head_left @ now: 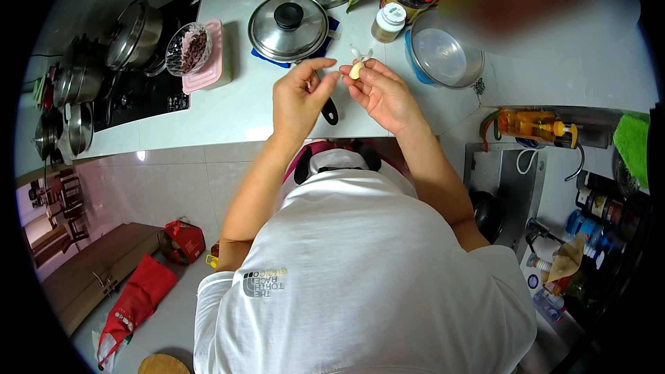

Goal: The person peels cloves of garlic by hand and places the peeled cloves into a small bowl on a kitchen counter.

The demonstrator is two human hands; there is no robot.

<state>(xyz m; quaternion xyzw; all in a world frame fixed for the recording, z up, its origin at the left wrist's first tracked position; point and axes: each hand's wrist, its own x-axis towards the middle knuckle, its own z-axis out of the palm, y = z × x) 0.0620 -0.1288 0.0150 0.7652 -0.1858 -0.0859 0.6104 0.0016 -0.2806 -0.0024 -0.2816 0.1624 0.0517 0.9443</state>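
A pale garlic clove (356, 70) with loose papery skin (358, 52) above it is pinched between the thumb and fingers of my right hand (384, 91). Just to its left, my left hand (304, 96) holds nothing that I can see, its thumb and index finger apart and pointing towards the clove. Behind my left hand lies a knife with a black handle (330, 111), its blade mostly hidden. A lidded steel pot (288, 36) stands on a blue cloth (332, 26) beyond my hands.
A glass bowl of dark food (193, 51) rests on a pink-lidded container (213, 62) beside the black hob (140, 88). To the right are a white-capped jar (388, 22), a clear round bowl (447, 49) and a steel sink (504, 176). Jars line the counter's back.
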